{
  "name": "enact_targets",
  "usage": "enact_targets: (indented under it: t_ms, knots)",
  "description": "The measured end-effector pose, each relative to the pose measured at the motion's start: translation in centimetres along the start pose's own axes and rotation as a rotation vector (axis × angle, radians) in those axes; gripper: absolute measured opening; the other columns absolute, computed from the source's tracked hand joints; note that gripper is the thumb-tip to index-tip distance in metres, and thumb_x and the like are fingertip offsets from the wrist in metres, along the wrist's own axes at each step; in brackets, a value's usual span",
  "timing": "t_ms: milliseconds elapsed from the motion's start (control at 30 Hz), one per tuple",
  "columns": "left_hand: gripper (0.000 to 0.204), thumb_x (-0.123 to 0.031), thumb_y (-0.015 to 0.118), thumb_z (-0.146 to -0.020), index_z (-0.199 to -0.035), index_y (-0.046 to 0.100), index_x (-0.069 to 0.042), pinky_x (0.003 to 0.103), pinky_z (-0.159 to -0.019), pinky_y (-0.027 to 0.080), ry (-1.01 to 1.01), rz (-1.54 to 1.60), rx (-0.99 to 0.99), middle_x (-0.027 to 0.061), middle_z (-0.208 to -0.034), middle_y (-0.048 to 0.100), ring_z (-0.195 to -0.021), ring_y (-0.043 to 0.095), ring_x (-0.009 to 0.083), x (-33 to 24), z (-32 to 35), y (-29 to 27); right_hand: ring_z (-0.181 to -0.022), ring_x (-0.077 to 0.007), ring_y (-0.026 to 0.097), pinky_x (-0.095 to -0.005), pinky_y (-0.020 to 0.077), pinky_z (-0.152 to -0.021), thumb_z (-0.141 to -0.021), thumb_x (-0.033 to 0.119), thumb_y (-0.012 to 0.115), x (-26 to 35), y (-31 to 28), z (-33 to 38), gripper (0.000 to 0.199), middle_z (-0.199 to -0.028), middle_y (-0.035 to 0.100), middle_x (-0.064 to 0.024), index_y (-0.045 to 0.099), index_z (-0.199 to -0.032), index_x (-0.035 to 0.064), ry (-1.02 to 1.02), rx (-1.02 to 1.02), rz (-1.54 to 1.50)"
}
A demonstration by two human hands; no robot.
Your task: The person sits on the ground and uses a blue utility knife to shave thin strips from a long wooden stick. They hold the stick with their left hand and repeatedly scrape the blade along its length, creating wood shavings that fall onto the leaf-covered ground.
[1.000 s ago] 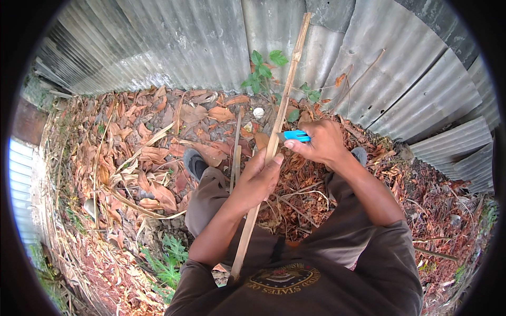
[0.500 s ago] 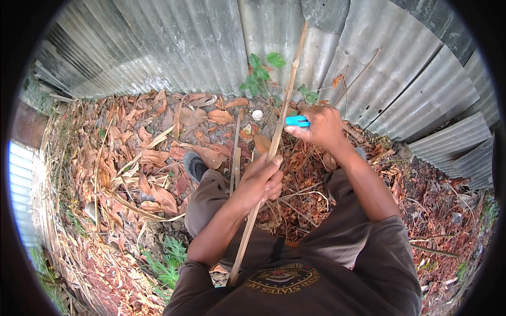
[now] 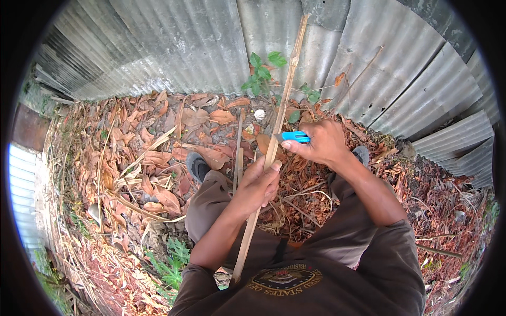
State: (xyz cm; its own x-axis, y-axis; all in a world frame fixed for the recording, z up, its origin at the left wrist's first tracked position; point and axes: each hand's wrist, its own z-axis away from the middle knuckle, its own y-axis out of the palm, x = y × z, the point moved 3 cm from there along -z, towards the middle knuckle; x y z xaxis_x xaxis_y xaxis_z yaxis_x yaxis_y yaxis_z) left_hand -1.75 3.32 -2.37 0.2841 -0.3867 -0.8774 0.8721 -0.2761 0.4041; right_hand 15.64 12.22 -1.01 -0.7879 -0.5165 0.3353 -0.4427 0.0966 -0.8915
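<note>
A long, narrow strip of split bamboo (image 3: pixel 285 94) slants from my lap up toward the metal fence, its far end in front of the sheets. My left hand (image 3: pixel 259 185) is wrapped round the strip near its middle. In my right hand (image 3: pixel 324 141) is a blue utility knife (image 3: pixel 295 137), gripped with the thumb along its near side. The short dark blade meets the right edge of the strip, a little beyond my left hand. The strip's lower end rests against my dark shirt (image 3: pixel 287 295).
Corrugated metal sheets (image 3: pixel 174 47) stand as a fence across the far side. Dry brown leaves (image 3: pixel 163 197) cover the ground. Thin upright sticks (image 3: pixel 238 152) are beside my left knee. Green plants grow by the fence (image 3: pixel 256 73) and at the lower left (image 3: pixel 171 263).
My right hand and the knife have moved down along the strip, nearer to my left hand. The strip has shifted slightly.
</note>
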Motion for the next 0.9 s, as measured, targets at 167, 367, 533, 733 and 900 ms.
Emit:
enact_targets:
  t_ms: [167,367,533,733,900]
  knots:
    - [0.020,-0.023,0.043,-0.103,-0.116,0.044,-0.008,0.020,-0.036,0.030,-0.013,-0.030,-0.037,-0.0045,-0.057,0.037,-0.039,0.033,0.0044,0.0,0.1,-0.7,-0.048,-0.0328,0.060,-0.0439,0.0482,-0.048,-0.074,0.077,0.054,0.2,0.9,-0.1,0.071,-0.048,0.055,-0.0125,0.066,-0.060,0.0081,0.025,0.015,-0.081]
    - [0.022,-0.026,0.041,-0.103,-0.116,0.043,-0.009,0.022,-0.042,0.025,-0.084,0.055,-0.003,-0.0048,-0.055,0.030,-0.038,0.027,0.0054,0.0,0.8,-0.2,-0.044,-0.0309,0.058,-0.0417,0.0470,-0.045,-0.071,0.079,0.055,-0.8,1.3,-0.6,0.073,-0.046,0.053,-0.0108,0.064,-0.058,0.0077,-0.202,-0.136,0.075]
    - [0.015,-0.025,0.044,-0.102,-0.109,0.043,-0.012,0.022,-0.042,0.024,-0.137,0.202,0.023,-0.0054,-0.055,0.032,-0.039,0.027,0.0050,0.3,0.7,-0.6,-0.043,-0.0299,0.057,-0.0402,0.0464,-0.044,-0.069,0.081,0.054,-2.3,1.7,-1.8,0.076,-0.045,0.052,-0.0104,0.063,-0.059,0.0068,-0.183,-0.219,0.125]
    - [0.013,-0.024,0.043,-0.102,-0.101,0.043,-0.012,0.022,-0.044,0.024,-0.159,0.230,0.092,-0.0056,-0.055,0.030,-0.039,0.027,0.0053,0.0,0.9,0.3,-0.048,-0.0297,0.061,-0.0422,0.0486,-0.048,-0.073,0.080,0.052,-5.5,-0.5,-3.4,0.074,-0.047,0.055,-0.0103,0.067,-0.065,0.0078,0.157,-0.226,0.156]
    - [0.013,-0.024,0.043,-0.102,-0.103,0.044,-0.011,0.022,-0.044,0.027,-0.065,0.049,0.101,-0.0051,-0.054,0.031,-0.038,0.030,0.0062,-0.7,1.4,-0.2,-0.050,-0.0312,0.062,-0.0428,0.0483,-0.049,-0.073,0.077,0.055,-4.9,-2.3,-1.6,0.071,-0.048,0.056,-0.0107,0.066,-0.063,0.0075,0.122,-0.230,0.096]
